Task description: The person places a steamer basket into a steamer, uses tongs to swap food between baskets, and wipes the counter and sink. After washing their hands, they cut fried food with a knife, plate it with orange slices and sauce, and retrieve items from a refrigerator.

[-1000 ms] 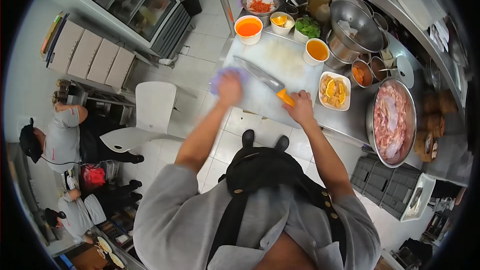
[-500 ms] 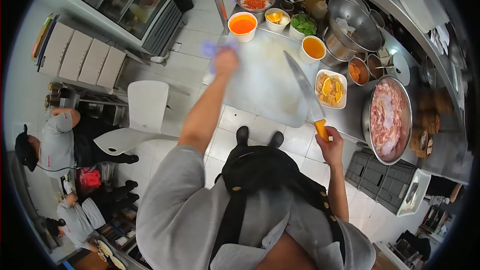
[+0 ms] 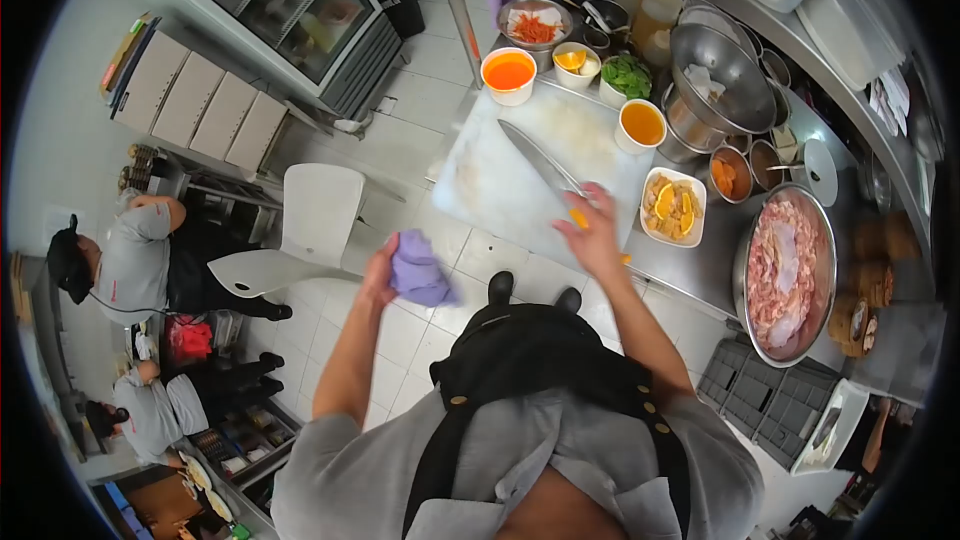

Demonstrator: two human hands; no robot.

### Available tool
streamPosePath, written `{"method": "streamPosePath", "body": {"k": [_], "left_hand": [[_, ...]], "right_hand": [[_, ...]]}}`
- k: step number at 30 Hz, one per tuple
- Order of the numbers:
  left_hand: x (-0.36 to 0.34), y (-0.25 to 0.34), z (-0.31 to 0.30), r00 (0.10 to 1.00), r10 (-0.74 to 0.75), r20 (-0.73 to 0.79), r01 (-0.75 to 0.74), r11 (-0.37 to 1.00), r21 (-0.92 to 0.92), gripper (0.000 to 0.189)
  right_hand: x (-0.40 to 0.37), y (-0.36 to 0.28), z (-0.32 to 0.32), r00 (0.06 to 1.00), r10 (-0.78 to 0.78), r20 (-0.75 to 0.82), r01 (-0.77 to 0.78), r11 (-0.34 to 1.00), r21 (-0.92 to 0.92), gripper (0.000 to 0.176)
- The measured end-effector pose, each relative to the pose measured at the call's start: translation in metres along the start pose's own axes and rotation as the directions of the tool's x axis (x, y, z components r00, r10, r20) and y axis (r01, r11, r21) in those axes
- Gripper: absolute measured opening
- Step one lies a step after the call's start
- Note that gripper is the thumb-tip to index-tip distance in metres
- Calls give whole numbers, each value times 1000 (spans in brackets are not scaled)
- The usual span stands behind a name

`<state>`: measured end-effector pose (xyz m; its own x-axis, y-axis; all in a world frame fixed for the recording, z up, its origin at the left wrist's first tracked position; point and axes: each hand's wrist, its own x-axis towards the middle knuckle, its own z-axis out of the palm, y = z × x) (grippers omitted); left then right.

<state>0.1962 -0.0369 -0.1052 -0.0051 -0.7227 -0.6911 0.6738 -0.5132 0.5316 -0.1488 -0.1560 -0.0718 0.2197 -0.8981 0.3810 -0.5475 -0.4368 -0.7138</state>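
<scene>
My left hand (image 3: 378, 272) is off the counter, over the floor at my left side, closed around a crumpled purple cloth (image 3: 422, 272). My right hand (image 3: 598, 232) lies over the orange handle of a large knife (image 3: 540, 162). Its long blade rests flat on the white cutting board (image 3: 490, 185) and points away to the left. The handle's end sticks out past my palm near the board's front right corner. The board's surface is bare apart from the blade.
Behind the board stand cups of orange sauce (image 3: 509, 72) (image 3: 641, 123) and bowls of herbs (image 3: 627, 75) and carrot (image 3: 534, 25). A plate with citrus slices (image 3: 672, 205) and a big bowl of raw meat (image 3: 785, 265) lie right. A white chair (image 3: 318, 208) and two people are left.
My left hand pulled the cloth off the board, back and down to my side. My right hand brought the raised knife back down; its blade now lies on the board.
</scene>
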Motion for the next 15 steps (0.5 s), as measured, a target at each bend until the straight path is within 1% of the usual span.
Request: {"method": "streamPosePath", "body": {"k": [1, 2, 3, 4, 5, 6, 7, 8, 9, 10, 11, 12, 13, 14, 15], "left_hand": [[-11, -10, 25, 981, 85, 176, -63, 990, -130, 54], [-11, -21, 59, 975, 131, 182, -81, 963, -257, 48], [1, -30, 70, 974, 138, 180, -88, 961, -261, 48], [20, -34, 76, 967, 240, 90, -198, 922, -334, 46], [31, -30, 77, 945, 328, -5, -304, 869, -391, 44], [28, -21, 75, 945, 327, -8, -303, 865, -401, 44], [21, -3, 76, 922, 362, -135, -387, 854, -348, 42], [18, 12, 75, 880, 398, -259, -463, 841, -282, 41], [20, 19, 71, 878, 402, -259, -467, 837, -285, 41], [23, 25, 66, 869, 409, -277, -469, 861, -200, 40], [26, 30, 62, 860, 419, -293, -466, 877, -114, 40], [36, 29, 71, 831, 470, -298, -506, 861, -53, 37], [43, 27, 78, 831, 472, -293, -508, 860, -56, 37], [50, 27, 85, 815, 538, -215, -462, 827, 321, 37], [59, 27, 92, 810, 574, -117, -374, 659, 653, 37]], "right_hand": [[14, -33, 23, 997, 57, 42, -69, 925, 373, 38], [19, -63, 51, 952, 158, 262, -293, 713, 636, 35], [19, -84, 73, 853, 172, 493, -518, 397, 757, 32], [19, -84, 91, 853, 165, 494, -516, 402, 756, 32], [17, -75, 116, 952, -118, 282, -138, 658, 741, 34], [11, -65, 134, 888, -442, 127, 285, 745, 603, 36], [21, -45, 133, 917, -197, 348, -146, 644, 751, 33], [40, -16, 126, 804, -6, 595, -543, 400, 738, 31], [71, 14, 127, 813, 248, 527, -577, 465, 671, 18], [102, 35, 127, 858, 395, 330, -503, 511, 697, 9], [138, 66, 140, 927, 373, -31, -341, 876, 340, 13], [172, 87, 146, 938, 329, -107, -305, 933, 192, 20], [202, 82, 136, 919, 387, -80, -388, 922, 1, 26], [225, 84, 139, 894, 440, -85, -436, 898, 67, 25], [237, 86, 139, 896, 435, -93, -430, 900, 67, 25]]}}
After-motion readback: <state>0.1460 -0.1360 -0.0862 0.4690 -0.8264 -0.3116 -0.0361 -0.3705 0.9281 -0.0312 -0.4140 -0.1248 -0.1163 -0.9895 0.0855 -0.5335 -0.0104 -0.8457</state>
